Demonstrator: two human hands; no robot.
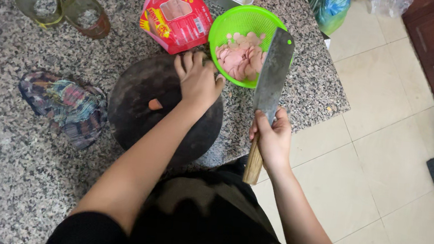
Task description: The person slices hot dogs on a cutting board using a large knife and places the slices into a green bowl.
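Speckled granite counter [5, 170], polished, runs L to R. On it a round dark chopping board [139, 104], worn & matte. Cleaver [273, 74]: flat grey steel blade pts up/away, long axis near vertical, wood handle down, held over counter edge by green mesh basket [237, 20] of pink slices. Right hand [273, 140] fingers wrapped tight on handle. Left hand [198, 80] fingers curled, palm down at board's far rim, cupping pink slices. Small orange-pink end piece [155, 104] lies mid-board.
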